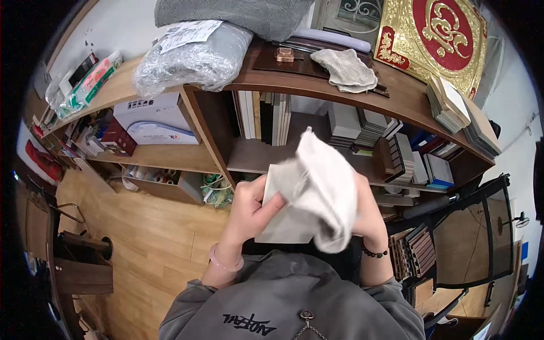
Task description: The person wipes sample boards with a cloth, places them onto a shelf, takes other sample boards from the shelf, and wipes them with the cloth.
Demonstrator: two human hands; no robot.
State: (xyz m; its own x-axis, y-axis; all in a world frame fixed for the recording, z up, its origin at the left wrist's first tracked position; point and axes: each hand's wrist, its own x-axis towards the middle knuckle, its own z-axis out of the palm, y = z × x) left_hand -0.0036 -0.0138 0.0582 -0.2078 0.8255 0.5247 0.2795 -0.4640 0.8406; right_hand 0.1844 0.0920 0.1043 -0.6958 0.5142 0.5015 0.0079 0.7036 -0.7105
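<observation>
Both your hands are up in front of your chest, close together, each clamped on the same stuff. Your left hand (pixel 249 207) pinches a flat pale tile (pixel 283 221) by its left edge, thumb on top, fingers curled under. Your right hand (pixel 368 212) is mostly hidden behind a white cloth (pixel 326 190); it grips the cloth, which is bunched over the tile's right side w/ one corner poking up. Cloth touches tile; can't tell how much of the tile it covers underneath.

Pink bracelet (pixel 225 262) on your left wrist, dark bead bracelet (pixel 374 253) on the right. Grey hoodie (pixel 289 306) fills the bottom of the view.

Straight ahead is a brown wood shelf unit (pixel 266 76). On its top: a grey plastic-wrapped bundle (pixel 192 56) at left w/ a paper label, a folded grey blanket (pixel 238 14) behind it, a small copper-coloured block (pixel 285 54), and a second rag (pixel 347 69) lying flat just right of that. A gold-and-red ornamental panel (pixel 433 34) leans at the back right. Stacks of sample tiles (pixel 453 105) sit at the top's right end.

Below the top: upright boards (pixel 266 116) in the middle bay, a white box (pixel 154 118) in the left bay, more samples (pixel 408 158) at right. Wood floor (pixel 153 238) to your left. Black frame chair (pixel 470 232) at right.
</observation>
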